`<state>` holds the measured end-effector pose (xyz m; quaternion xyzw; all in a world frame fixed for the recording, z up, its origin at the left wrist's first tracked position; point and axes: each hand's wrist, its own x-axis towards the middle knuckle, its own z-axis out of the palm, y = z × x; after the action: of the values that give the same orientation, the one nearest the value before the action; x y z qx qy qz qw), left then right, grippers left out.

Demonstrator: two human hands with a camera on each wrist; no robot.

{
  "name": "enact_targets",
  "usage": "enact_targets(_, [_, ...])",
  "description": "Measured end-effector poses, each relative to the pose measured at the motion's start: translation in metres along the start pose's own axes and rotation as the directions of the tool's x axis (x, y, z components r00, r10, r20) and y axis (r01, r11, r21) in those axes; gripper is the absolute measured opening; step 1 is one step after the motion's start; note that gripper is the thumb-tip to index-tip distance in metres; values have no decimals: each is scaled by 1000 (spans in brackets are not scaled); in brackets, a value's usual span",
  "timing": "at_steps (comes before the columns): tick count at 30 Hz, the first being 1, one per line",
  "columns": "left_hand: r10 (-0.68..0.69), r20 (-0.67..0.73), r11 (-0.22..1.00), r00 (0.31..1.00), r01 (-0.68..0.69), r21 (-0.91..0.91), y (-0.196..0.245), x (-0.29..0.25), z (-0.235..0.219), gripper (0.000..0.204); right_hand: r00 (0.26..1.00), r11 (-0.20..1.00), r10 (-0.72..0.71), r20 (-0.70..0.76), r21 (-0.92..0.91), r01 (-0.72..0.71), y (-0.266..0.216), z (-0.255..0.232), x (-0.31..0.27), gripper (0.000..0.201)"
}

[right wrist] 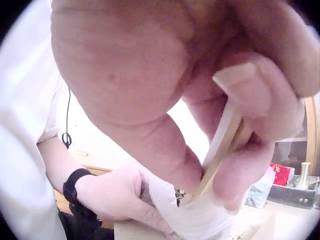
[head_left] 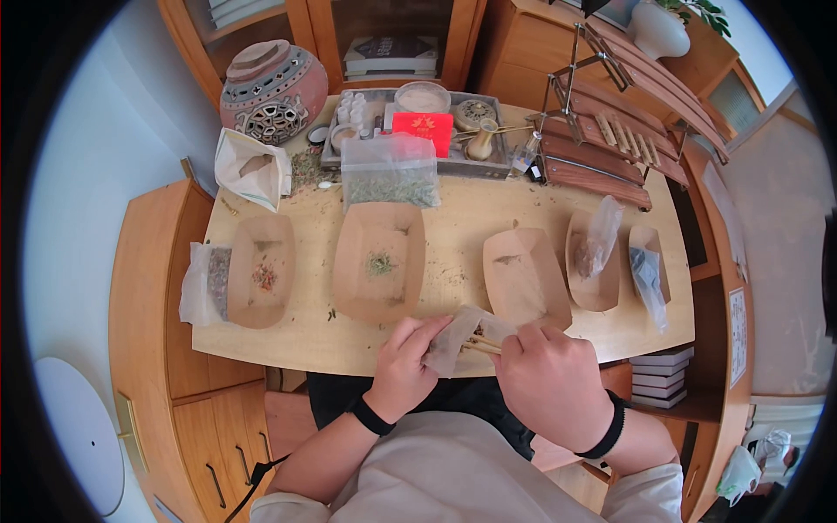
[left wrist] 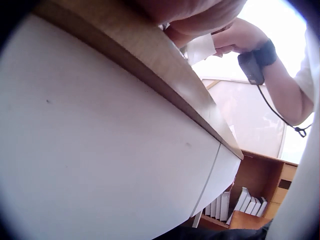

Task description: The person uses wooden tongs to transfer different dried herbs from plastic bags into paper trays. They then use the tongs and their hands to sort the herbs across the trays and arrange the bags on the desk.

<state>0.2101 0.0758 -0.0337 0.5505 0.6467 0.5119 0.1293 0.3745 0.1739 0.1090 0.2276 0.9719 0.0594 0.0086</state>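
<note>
Nothing legible — blurred print, red packet (head_left: 422,132)

The place looks like a study or small office; whether it belongs to a home or a workplace cannot be told. A light wooden desk (head_left: 453,222) stands before a cabinet (head_left: 310,39) with glass doors and thick books (head_left: 391,57) inside. Wooden drawers (head_left: 228,444), a low shelf (left wrist: 260,175) of white volumes (left wrist: 245,202) and a leafy plant (head_left: 702,13) in a white vase (head_left: 656,31) furnish it.
</note>
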Motion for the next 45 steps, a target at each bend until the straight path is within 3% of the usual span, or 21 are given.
enact_targets(11, [-40, -73, 999, 997, 40, -11, 7, 9, 10, 55, 979, 987, 142, -149, 94, -129, 11, -5, -6, 23])
enact_targets(20, [-85, -60, 996, 995, 87, 30, 9, 11, 14, 51, 958, 982, 182, -222, 90, -165, 25, -10, -8, 20])
enact_targets(24, [-36, -89, 999, 995, 39, 33, 5, 10, 18, 50, 958, 980, 196, -208, 79, -183, 26, -12, -9, 20])
enact_targets(32, [-158, -86, 987, 984, 155, -37, 6, 7, 16, 50, 912, 943, 307, -272, 220, -252, 46, -39, -25, 13])
enact_targets(36, [-176, -94, 984, 980, 172, -48, 2, 5, 19, 50, 862, 889, 440, -251, 257, -378, 63, -31, -30, 12])
enact_targets(45, [-101, -111, 994, 989, 104, 17, -3, 4, 19, 47, 902, 903, 424, -79, 111, -415, 79, 36, -28, 16])
